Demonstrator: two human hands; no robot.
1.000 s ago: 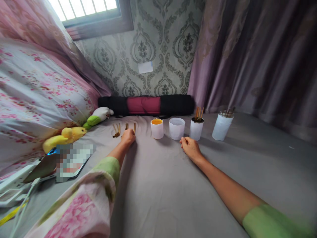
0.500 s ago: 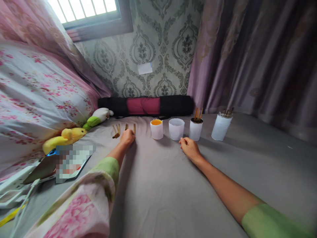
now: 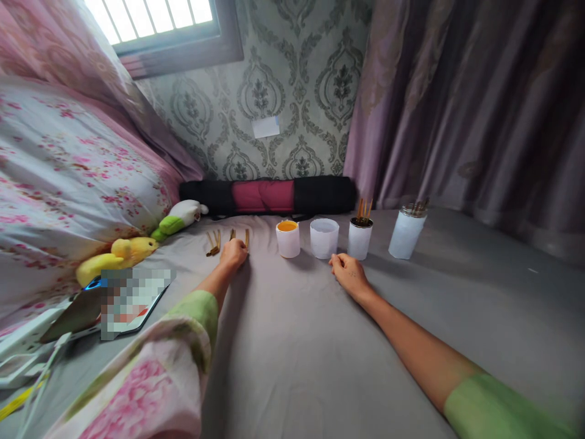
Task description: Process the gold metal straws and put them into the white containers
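Observation:
My left hand (image 3: 234, 253) rests palm down on the grey sheet, its fingers curled under and partly hidden. Just beyond its knuckles, thin brown sticks (image 3: 247, 236) stick out; whether the fingers grip any of them I cannot make out. A separate little bunch of brown sticks (image 3: 213, 246) lies to its left. My right hand (image 3: 350, 272) is closed on the sheet, with nothing visible protruding from it. Its fingertips are close to a white cup (image 3: 324, 241) and a white-wrapped can (image 3: 360, 242) that holds upright orange-brown sticks (image 3: 363, 208).
A white cup with orange inside (image 3: 288, 242) stands left of centre. Far right is a taller white container (image 3: 406, 236) of dark sticks. A black and maroon roll (image 3: 262, 195) lies along the wall. Plush toys (image 3: 132, 249), a phone (image 3: 137, 302) and a power strip (image 3: 57, 317) are at left.
The view has shifted very slightly. Both hands and the containers stay in the same places.

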